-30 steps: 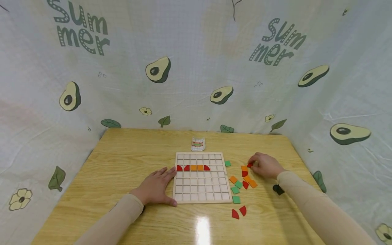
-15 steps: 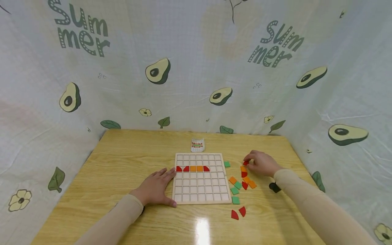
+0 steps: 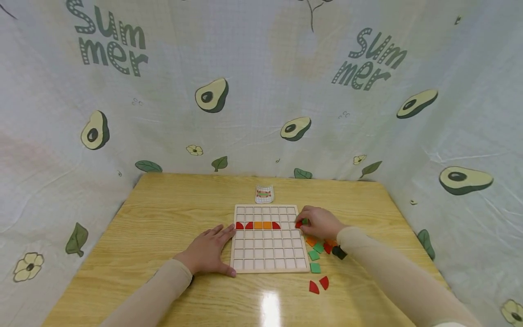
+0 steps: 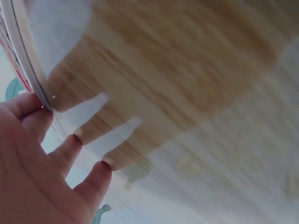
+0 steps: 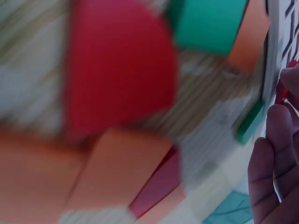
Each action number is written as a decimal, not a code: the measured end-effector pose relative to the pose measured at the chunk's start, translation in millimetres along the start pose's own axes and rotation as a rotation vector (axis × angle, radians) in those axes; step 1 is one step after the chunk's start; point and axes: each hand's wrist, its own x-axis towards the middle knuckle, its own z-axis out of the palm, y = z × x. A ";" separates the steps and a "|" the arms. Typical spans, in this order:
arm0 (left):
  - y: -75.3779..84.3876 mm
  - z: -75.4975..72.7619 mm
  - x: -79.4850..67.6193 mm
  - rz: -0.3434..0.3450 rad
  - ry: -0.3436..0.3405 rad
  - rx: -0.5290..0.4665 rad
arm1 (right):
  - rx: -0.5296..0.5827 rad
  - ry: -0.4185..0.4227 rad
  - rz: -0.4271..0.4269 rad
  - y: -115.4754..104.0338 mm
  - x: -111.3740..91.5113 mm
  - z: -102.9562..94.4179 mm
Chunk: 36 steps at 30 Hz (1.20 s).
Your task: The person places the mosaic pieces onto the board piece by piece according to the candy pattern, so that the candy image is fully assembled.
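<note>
Pinching a thin red tile [image 3: 298, 225], outline mostly hidden, presumably a quarter-circle, between thumb and fingertips of the right hand [image 3: 320, 221] in the head view, at the right edge of a pale square wooden grid board [image 3: 269, 252]. Counting along the partly filled row from the left: two red quarter-circle tiles [image 3: 249, 225], two orange square tiles [image 3: 258, 225], one further red quarter-circle tile [image 3: 276, 225], then bare cells. Seemingly steadying the board's left edge with the left hand [image 3: 207, 251], fingers spread, gripping nothing. Noting also a small white patterned card [image 3: 264, 194] behind the board and loose green square tiles [image 3: 315, 267] just to the right. Finding, in the left wrist view, fingertips down on a glossy wood-grain tabletop [image 4: 205, 79], near the board's edge, with no grasp on anything. Making out, in the right wrist view, a red sliver within a closed pinch beside the grid; cannot tell whether touching the board. Judging the step in hand as bringing one red tile to the row's right end; judging the next move to call for squaring straight sides to a cell, lowering flat, then loosening the pinch.
</note>
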 end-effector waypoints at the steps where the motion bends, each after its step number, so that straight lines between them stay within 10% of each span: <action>1: 0.3 -0.2 0.3 0.003 0.000 -0.003 | -0.004 -0.001 -0.010 -3.3 3.6 1.6; 36: -0.4 0.3 0.0 0.015 0.008 -0.021 | -0.018 -0.037 -0.085 -28.0 27.0 7.4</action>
